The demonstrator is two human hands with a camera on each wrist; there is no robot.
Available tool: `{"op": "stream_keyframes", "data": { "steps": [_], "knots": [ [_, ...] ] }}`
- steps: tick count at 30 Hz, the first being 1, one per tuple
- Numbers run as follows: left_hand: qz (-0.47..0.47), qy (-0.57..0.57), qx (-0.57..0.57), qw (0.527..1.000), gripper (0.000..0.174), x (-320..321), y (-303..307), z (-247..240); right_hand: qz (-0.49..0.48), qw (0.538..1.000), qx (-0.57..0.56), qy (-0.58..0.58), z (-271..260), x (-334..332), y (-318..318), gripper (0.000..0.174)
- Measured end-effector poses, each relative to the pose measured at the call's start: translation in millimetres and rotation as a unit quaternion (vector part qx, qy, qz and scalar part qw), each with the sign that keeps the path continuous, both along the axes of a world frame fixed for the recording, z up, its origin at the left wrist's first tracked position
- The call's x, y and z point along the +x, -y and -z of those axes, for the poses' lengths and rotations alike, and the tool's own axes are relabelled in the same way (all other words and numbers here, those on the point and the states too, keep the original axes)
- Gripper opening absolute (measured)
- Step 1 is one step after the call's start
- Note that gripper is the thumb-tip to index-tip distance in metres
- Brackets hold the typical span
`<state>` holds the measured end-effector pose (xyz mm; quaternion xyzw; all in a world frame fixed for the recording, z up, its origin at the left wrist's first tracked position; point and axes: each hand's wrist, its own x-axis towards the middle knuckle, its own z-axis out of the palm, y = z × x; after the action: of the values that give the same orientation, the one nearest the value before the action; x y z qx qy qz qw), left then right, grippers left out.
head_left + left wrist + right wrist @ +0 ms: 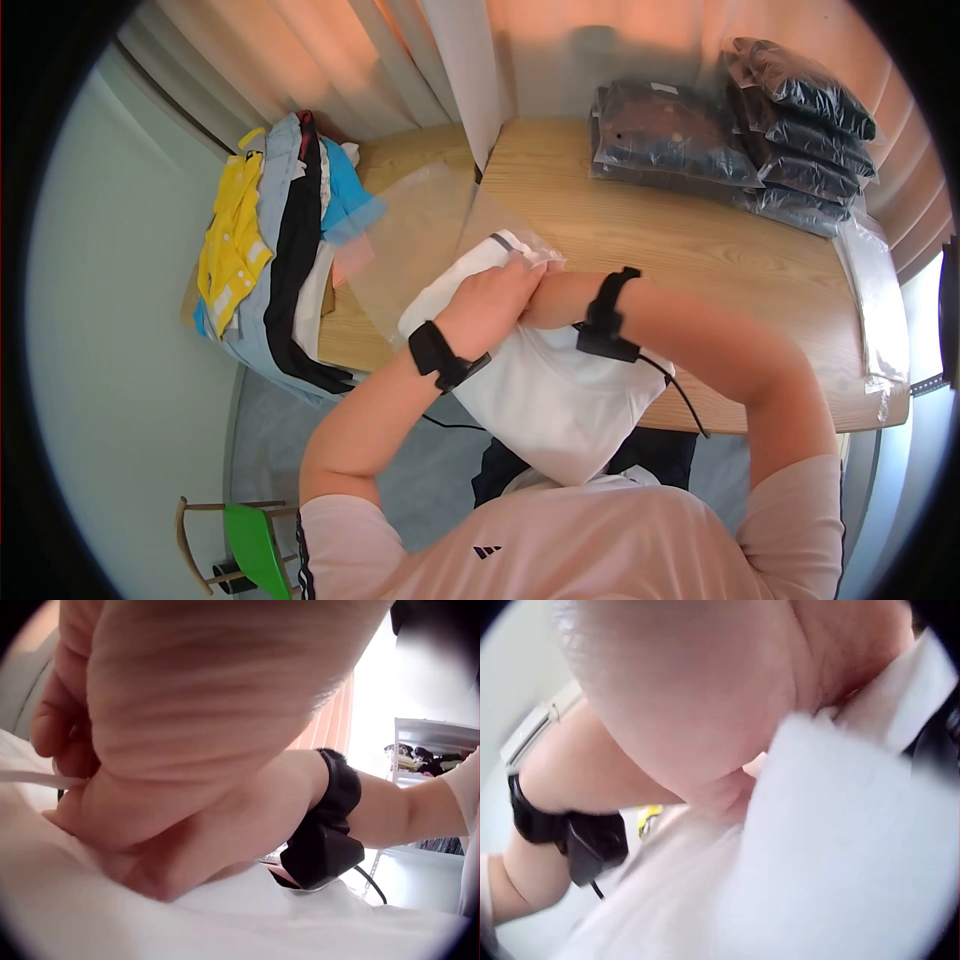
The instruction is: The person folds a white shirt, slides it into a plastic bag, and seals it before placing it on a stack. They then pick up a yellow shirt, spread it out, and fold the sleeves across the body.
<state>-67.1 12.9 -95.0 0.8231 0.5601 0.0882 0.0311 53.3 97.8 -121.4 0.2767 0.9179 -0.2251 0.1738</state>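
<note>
A white garment (560, 400) with a dark stripe at its far end hangs over the table's front edge, against the person's body. My left hand (490, 300) grips its upper part with bent fingers. Crossing close beneath it, my right hand (555, 300) holds the cloth too, its fingertips mostly hidden by the left. In the left wrist view a thin white strip (37, 778) runs to the fingers. A raised fold of white cloth (840, 825) stands by the right palm in the right wrist view. A clear plastic bag (425, 220) lies beyond and partly under the garment.
Clothes, among them a yellow garment (235, 235) and black trousers (295, 260), are heaped at the left end of the table (620, 230). Bagged dark garments (670, 135) are stacked at the back right. Flat clear bags (875, 300) lie along the right edge. A green chair (255, 550) stands lower left.
</note>
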Motion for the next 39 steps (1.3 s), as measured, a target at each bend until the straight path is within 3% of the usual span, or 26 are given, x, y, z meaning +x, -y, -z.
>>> {"op": "stream_keyframes", "data": {
  "steps": [2, 4, 5, 6, 8, 9, 10, 11, 12, 13, 14, 16, 18, 20, 22, 24, 26, 27, 29, 30, 32, 33, 35, 36, 38, 39],
  "knots": [
    [0.0, 0.002, 0.037, 0.999, 0.053, -1, 20, -7, -0.059, 0.996, -0.009, -0.073, -4, 34, -4, 0.071],
    [-0.046, -0.006, 0.028, 0.999, 0.062, -1, 44, -17, 0.005, 0.97, -0.166, -0.179, -28, 72, 4, 0.076],
    [-0.074, 0.002, 0.053, 0.996, 0.062, -7, 55, -11, 0.031, 0.978, -0.093, -0.187, -24, 89, 8, 0.076],
    [-0.104, 0.008, 0.078, 0.991, 0.062, -13, 65, -3, 0.099, 0.943, -0.19, -0.256, -5, 103, 9, 0.08],
    [-0.156, 0.058, 0.137, 0.977, 0.054, -23, 89, 12, 0.242, 0.937, -0.128, -0.219, -6, 122, 30, 0.068],
    [-0.203, 0.099, 0.201, 0.953, 0.047, -24, 99, 19, 0.238, 0.939, -0.13, -0.212, -11, 122, 32, 0.068],
    [-0.209, 0.102, 0.198, 0.952, 0.047, -22, 107, 27, 0.296, 0.92, -0.19, -0.172, -14, 121, 34, 0.067],
    [-0.273, 0.139, 0.218, 0.927, 0.034, -20, 114, 35, 0.351, 0.894, -0.248, -0.129, -16, 120, 37, 0.066],
    [-0.334, 0.175, 0.236, 0.896, 0.022, -20, 122, 42, 0.348, 0.895, -0.25, -0.125, -14, 116, 35, 0.066],
    [-0.338, 0.174, 0.236, 0.894, 0.022, -18, 127, 48, 0.329, 0.893, -0.293, -0.094, -13, 111, 30, 0.064],
    [-0.359, 0.205, 0.238, 0.879, 0.011, -16, 130, 53, 0.309, 0.888, -0.334, -0.064, -13, 106, 27, 0.061],
    [-0.384, 0.234, 0.243, 0.859, 0.009, -14, 141, 63, 0.301, 0.872, -0.379, -0.076, -16, 98, 28, 0.057],
    [-0.346, 0.277, 0.217, 0.87, 0.019, -11, 157, 77, 0.29, 0.854, -0.424, -0.085, -15, 94, 28, 0.053],
    [-0.352, 0.27, 0.194, 0.875, 0.019, -13, 172, 110, 0.25, 0.803, -0.499, -0.209, -7, 94, 28, 0.047],
    [-0.139, 0.202, 0.226, 0.943, 0.012, -8, 177, 122, 0.255, 0.781, -0.531, -0.208, -11, 93, 30, 0.046],
    [-0.153, 0.198, 0.17, 0.953, 0.011, -7, 184, 125, 0.263, 0.756, -0.561, -0.21, -14, 94, 33, 0.044],
    [-0.063, 0.177, 0.196, 0.963, 0.023, 1, 174, 125, 0.319, 0.698, -0.607, -0.206, -16, 95, 34, 0.045],
    [-0.065, 0.178, 0.198, 0.962, 0.023, 4, 171, 125, 0.318, 0.701, -0.605, -0.204, -14, 96, 34, 0.045],
    [-0.098, 0.239, 0.116, 0.959, 0.034, 7, 163, 122, 0.327, 0.639, -0.66, -0.219, -6, 97, 33, 0.043],
    [-0.099, 0.239, 0.12, 0.959, 0.034, 8, 158, 113, 0.325, 0.642, -0.658, -0.219, -4, 96, 34, 0.043],
    [-0.157, 0.435, -0.015, 0.887, 0.032, 13, 148, 87, 0.32, 0.586, -0.702, -0.248, -1, 95, 36, 0.043],
    [-0.157, 0.434, -0.01, 0.887, 0.032, 15, 145, 89, 0.317, 0.59, -0.7, -0.248, 4, 95, 36, 0.043],
    [-0.169, 0.529, -0.005, 0.832, 0.034, 17, 139, 100, 0.314, 0.574, -0.714, -0.251, 15, 95, 33, 0.038],
    [-0.167, 0.527, 0.001, 0.833, 0.034, 22, 134, 103, 0.31, 0.577, -0.712, -0.254, 19, 94, 33, 0.038],
    [-0.158, 0.714, 0.007, 0.682, 0.034, 32, 126, 108, 0.334, 0.577, -0.701, -0.253, 25, 92, 34, 0.038],
    [-0.154, 0.761, 0.009, 0.631, 0.035, 35, 124, 107, 0.339, 0.583, -0.693, -0.254, 23, 92, 35, 0.037]
  ]
}}
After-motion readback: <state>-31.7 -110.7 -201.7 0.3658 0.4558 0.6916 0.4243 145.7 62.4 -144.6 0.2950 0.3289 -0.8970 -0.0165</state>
